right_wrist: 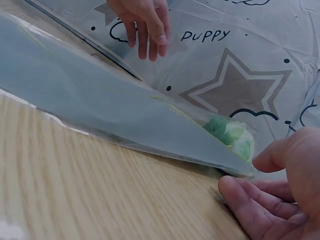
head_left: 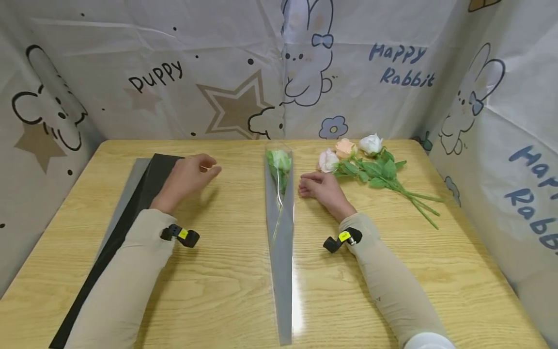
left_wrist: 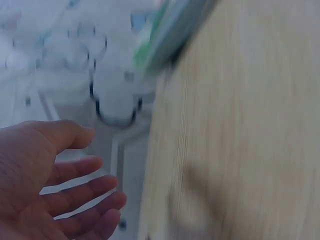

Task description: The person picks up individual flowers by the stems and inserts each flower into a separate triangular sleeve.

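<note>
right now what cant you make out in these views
- Left wrist view: motion blur smears the wooden table and the green flower in its clear cone sleeve; left hand cut off by the frame edge.
- Head view: the dark paper sheets are partly covered by the left sleeve.
- Right wrist view: right hand cut off at the corner.

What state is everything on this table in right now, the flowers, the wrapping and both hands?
Green rose: inside the sleeve.
Clear flower sleeve: lying flat, holding the rose.
Three loose roses: lying unwrapped.
Dark wrapping sheets: stacked flat.
Left hand: empty, over the sheets.
Right hand: empty, beside the sleeve.
</note>
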### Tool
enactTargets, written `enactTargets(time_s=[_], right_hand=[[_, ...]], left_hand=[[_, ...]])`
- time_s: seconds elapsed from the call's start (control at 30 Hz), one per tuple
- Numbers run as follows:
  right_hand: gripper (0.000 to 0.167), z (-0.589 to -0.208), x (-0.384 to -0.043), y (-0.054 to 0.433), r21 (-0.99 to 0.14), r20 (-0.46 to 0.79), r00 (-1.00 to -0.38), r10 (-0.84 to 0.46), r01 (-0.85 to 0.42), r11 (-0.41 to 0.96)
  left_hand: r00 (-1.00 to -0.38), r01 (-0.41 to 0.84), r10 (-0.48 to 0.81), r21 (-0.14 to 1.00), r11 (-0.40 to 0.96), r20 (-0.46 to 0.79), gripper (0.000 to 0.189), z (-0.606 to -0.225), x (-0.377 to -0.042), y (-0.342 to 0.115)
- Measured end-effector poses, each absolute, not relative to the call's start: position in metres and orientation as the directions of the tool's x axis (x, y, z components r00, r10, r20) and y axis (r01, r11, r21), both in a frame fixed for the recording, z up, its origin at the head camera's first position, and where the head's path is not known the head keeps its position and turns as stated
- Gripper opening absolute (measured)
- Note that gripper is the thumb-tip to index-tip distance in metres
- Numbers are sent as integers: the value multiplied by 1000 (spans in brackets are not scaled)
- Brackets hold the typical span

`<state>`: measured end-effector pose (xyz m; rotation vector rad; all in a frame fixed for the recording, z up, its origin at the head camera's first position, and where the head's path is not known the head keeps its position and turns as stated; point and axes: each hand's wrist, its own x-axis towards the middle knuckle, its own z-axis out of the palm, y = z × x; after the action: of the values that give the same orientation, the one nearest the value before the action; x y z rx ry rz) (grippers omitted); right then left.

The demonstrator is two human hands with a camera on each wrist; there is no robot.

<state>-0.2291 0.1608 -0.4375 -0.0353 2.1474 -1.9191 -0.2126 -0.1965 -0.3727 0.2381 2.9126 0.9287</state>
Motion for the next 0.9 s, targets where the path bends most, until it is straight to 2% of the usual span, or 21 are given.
enactTargets(time_s=[0.2, 0.5, 0.73, 0.9], right_hand=[[37, -442, -230, 163, -985, -154, -967, -203, 134, 109], [35, -442, -237, 167, -986, -130, -962, -239, 100, 136], [33, -443, -235, 166, -983, -125, -965, -232, 89, 159], [33, -445, -233, 166, -982, -129, -965, -230, 92, 163]], left_hand=[[-996, -19, 30, 519, 854, -86, 55, -369, -230, -243], [-965, -174, -67, 429, 886, -253, 66, -382, -240, -294], [-967, -200, -140, 296, 934, -211, 65, -391, -238, -308], [-954, -242, -187, 240, 940, -233, 69, -391, -237, -313]])
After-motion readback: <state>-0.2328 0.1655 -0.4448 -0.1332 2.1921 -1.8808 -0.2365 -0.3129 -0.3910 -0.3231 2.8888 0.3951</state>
